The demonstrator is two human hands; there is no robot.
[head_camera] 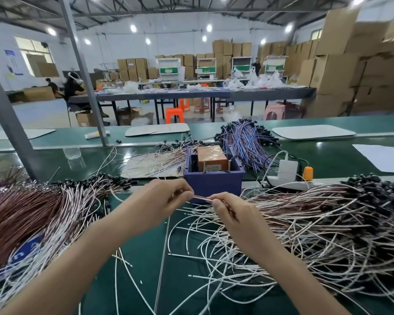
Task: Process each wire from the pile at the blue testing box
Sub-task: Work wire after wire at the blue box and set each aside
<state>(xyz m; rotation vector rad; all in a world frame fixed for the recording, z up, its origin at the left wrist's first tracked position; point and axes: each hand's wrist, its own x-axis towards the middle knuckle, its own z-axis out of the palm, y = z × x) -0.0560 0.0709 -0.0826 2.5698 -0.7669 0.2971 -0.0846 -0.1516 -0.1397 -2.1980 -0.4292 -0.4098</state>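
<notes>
A person at a long green table [143, 258] holds one thin wire [201, 197] with both hands. The left hand [166, 198] pinches one part of it between thumb and fingertips. The right hand [228, 210] pinches it a little way along. The two hands are close together, and a short pinkish bit of the wire is pulled straight between them.

The wire is up off the table, right in front of the blue box [214, 181]. I cannot tell if it touches the box. The box is open on top. An orange block [212, 158] sits inside it, and two thin metal pins stand up near its front wall.

On the right lies a big messy pile of wires [316, 226], white and brownish, with black ends. The right arm reaches over its edge. On the left lies a second heap of wires [32, 212], brown and white, and these lie more side by side.

Behind the box is a bunch of blue and purple wires [243, 142]. To the left of the box, more thin wires lie on a flat sheet of card [132, 171]. To the right of the box is a white power strip [289, 184] with a white plug [288, 170] in it and an orange knob [308, 173] beside the plug.
</notes>
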